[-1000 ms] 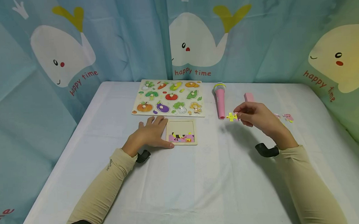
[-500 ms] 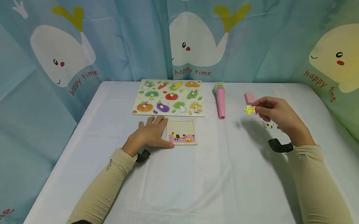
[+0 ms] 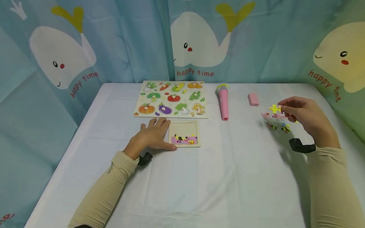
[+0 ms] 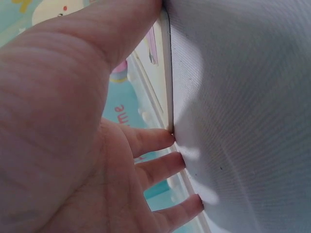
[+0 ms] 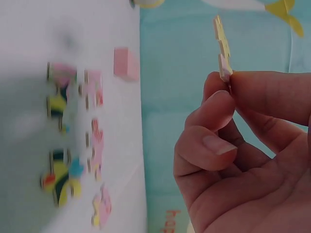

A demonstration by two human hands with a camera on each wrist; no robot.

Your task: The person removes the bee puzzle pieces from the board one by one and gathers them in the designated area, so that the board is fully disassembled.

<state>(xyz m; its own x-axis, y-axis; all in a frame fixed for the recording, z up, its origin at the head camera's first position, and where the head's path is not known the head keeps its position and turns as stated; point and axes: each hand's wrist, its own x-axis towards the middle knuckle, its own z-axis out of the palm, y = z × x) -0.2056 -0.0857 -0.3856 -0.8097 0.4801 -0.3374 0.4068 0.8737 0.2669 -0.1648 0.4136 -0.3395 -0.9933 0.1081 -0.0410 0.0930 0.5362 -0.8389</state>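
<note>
My right hand [image 3: 306, 116] pinches a yellow and pink jigsaw piece [image 3: 275, 108] between thumb and finger, raised over the table at the right. In the right wrist view the jigsaw piece [image 5: 223, 51] is seen nearly edge-on, above the fingertips. Several loose jigsaw pieces [image 3: 285, 128] lie on the cloth beneath that hand. My left hand [image 3: 151, 135] rests spread on the table, thumb and fingers at the left edge of a small wooden puzzle tray [image 3: 184, 124]. Pink, yellow and black pieces [image 3: 185, 140] fill the tray's lower strip; bare wood shows above.
A vegetable peg puzzle board [image 3: 170, 100] lies behind the tray. A pink toy microphone [image 3: 224, 103] is to its right, and a pink block [image 3: 253, 99] stands farther right. A curtain with whales [image 3: 201, 40] hangs around the white-clothed table [image 3: 186, 196].
My right hand has moved right with the jigsaw piece, away from the microphone and past the pink block, uncovering loose pieces below. The left hand and tray have stayed put.
</note>
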